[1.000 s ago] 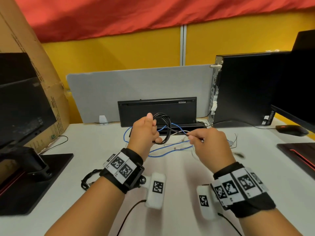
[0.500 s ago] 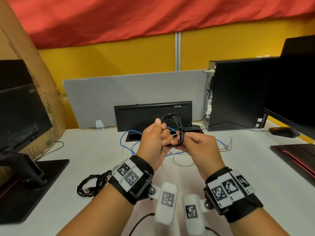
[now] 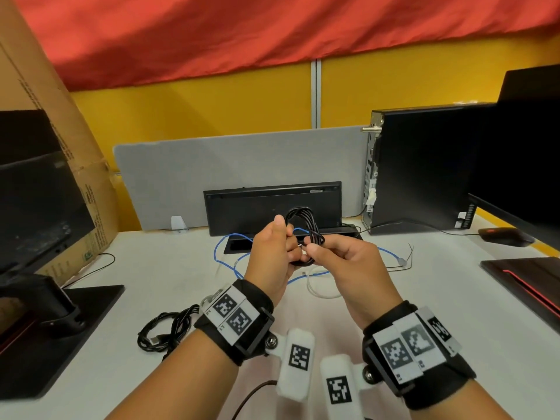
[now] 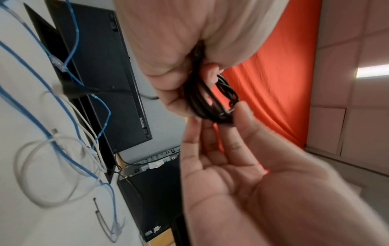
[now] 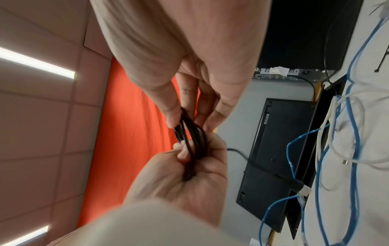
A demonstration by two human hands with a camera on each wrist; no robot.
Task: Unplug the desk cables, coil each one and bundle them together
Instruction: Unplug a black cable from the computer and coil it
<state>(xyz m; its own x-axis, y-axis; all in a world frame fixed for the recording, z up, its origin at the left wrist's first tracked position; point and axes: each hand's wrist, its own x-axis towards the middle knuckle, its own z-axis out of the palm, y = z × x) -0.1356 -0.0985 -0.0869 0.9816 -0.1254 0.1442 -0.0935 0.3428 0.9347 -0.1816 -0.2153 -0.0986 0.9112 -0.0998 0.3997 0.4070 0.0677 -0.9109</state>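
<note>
A black cable coil (image 3: 303,221) is held up over the white desk (image 3: 439,298), in front of the keyboard. My left hand (image 3: 289,247) grips the coil's left side in a fist. My right hand (image 3: 315,248) pinches the strands on the coil's lower right side between thumb and fingertips. The left wrist view shows the coil (image 4: 200,103) running out of my left hand into the right hand's fingertips (image 4: 238,113). In the right wrist view the coil (image 5: 195,143) spans both hands, and a short free end with a plug (image 5: 294,184) sticks out behind the left hand.
A loose blue cable (image 3: 225,260) and a white cable (image 3: 315,287) lie on the desk under my hands. Another coiled black cable (image 3: 165,331) lies at the left. A keyboard (image 3: 272,201) leans on the grey divider; a PC tower (image 3: 424,168), mouse (image 3: 503,236) and monitor stands flank the desk.
The right hand, which held a taut strand out to the right, has come in to the coil and now pinches it. Both hands have drifted slightly right and up.
</note>
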